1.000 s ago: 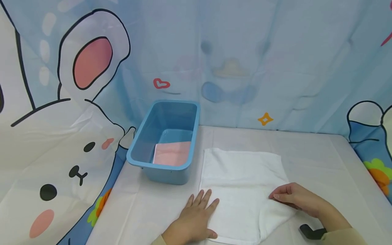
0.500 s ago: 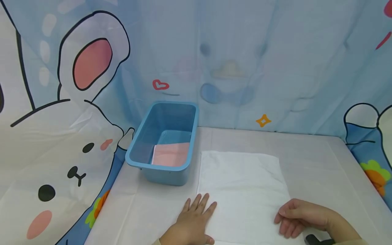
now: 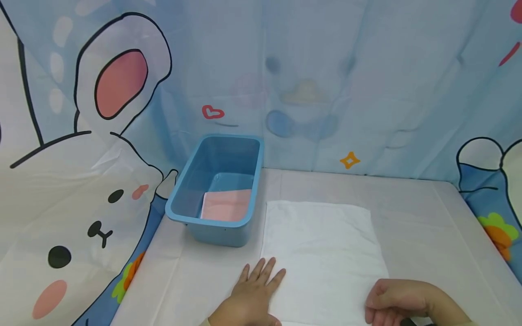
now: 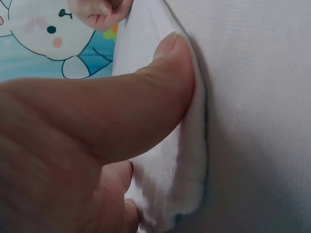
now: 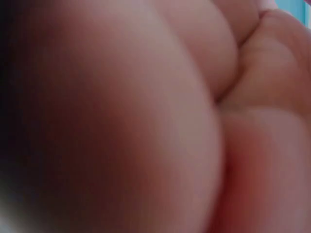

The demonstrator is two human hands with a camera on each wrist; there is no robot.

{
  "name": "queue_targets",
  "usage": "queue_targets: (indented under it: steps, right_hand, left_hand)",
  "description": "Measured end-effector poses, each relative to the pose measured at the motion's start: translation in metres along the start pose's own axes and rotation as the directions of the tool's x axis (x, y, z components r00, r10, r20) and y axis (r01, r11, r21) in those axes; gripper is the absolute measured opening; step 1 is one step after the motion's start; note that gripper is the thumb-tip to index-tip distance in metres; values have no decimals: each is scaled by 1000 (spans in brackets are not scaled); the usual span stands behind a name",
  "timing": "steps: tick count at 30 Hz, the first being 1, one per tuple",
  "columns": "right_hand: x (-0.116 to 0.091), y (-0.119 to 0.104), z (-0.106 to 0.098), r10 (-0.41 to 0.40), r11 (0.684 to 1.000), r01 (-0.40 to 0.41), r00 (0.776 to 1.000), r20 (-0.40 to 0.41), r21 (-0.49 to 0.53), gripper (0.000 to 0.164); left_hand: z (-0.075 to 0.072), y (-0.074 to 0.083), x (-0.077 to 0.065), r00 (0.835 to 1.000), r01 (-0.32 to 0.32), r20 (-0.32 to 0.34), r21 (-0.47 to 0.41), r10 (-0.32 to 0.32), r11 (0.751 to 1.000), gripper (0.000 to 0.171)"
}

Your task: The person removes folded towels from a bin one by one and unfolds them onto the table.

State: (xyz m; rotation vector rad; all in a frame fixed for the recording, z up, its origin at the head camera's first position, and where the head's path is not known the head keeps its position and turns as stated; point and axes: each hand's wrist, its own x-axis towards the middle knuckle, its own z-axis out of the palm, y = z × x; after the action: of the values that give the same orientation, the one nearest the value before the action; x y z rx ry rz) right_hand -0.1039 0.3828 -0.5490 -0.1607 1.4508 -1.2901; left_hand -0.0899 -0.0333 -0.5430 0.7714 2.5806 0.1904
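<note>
A white towel (image 3: 322, 253) lies flat and square on the table in the head view. My left hand (image 3: 253, 290) rests on its left side with fingers spread. In the left wrist view the thumb (image 4: 170, 82) presses along the towel's near edge. At the towel's lower right side is my right hand (image 3: 401, 301), its fingers curled under toward the palm. Those curled fingers (image 5: 194, 43) fill the right wrist view, blurred, and no cloth shows between them. A folded pink cloth (image 3: 226, 205) lies inside the blue basin (image 3: 240, 232), left of the towel.
The white-covered table (image 3: 412, 226) reaches back to a light blue printed curtain (image 3: 387, 90). On the left, a sheet with a cartoon rabbit (image 3: 61, 203) hangs beside the table. A black piece (image 3: 408, 322) shows under the right wrist.
My right hand has let go of the towel's right edge and moved nearer, its fingers curling. The towel's lifted right side now lies flat. My left hand stays on the left side.
</note>
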Motion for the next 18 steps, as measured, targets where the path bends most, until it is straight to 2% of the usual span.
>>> queue_targets:
  steps: [6, 8, 10, 11, 13, 15, 18]
  right_hand:
    - [-1, -7, 5, -30, 996, 24, 997, -71, -91, 38]
    - [-2, -15, 4, -61, 987, 39, 988, -142, -154, 37]
    - [-3, -26, 3, -109, 968, 43, 960, -258, -248, 38]
    - [-3, -33, 4, -141, 951, 36, 935, -326, -309, 38]
    - [1, -45, 6, -226, 899, 7, 863, -451, -438, 38]
    - [8, -54, 9, -324, 834, -40, 771, -548, -550, 37]
    - [22, -61, 14, -485, 715, -107, 636, -600, -691, 32]
  left_hand:
    - [-6, -4, 2, 1000, -25, 15, -19, 25, 1000, 125]
    - [-11, -5, 5, 999, -30, 11, -30, 30, 999, 121]
    - [-16, -3, 10, 999, -30, -11, -38, 30, 999, 114]
    - [-19, -1, 13, 999, -30, -30, -46, 29, 999, 110]
    - [-24, 4, 21, 996, -28, -81, -65, 23, 998, 104]
    - [-30, 11, 32, 990, -29, -136, -67, 20, 997, 99]
    - [-37, 22, 49, 982, -22, -186, -58, 11, 998, 95]
